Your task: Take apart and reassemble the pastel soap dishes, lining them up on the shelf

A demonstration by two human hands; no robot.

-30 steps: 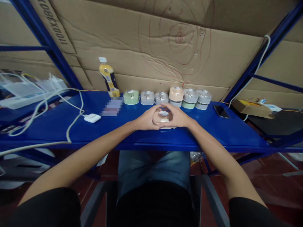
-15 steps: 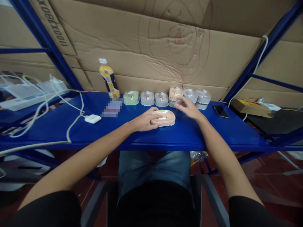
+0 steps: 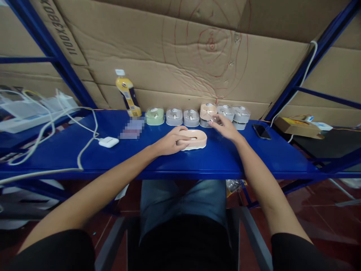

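My left hand (image 3: 172, 142) is closed round the left end of a peach oval box (image 3: 200, 140) on the blue table, its fingers reaching over the top. A pale insert shows in the slot in the box's middle. My right hand (image 3: 225, 127) is in front of a peach box (image 3: 208, 109) stacked on a grey one. Its thumb and fingers are pinched on something clear and shiny, too small to make out. Left of that stack stand a grey box (image 3: 191, 118), a second grey box (image 3: 174, 117) and a green box (image 3: 155, 116), all with clear lids.
More grey boxes (image 3: 241, 114) sit at the back right beside a phone (image 3: 261, 132). A yellow bottle (image 3: 128, 96) is at the back left. White cables (image 3: 94, 124) and a white earbud case (image 3: 108, 142) lie left. A cardboard wall (image 3: 158, 52) closes the back.
The view has shifted slightly, moving everything a little left. Both hands keep nearly the same places, and the left fingers still grip the peach oval box.
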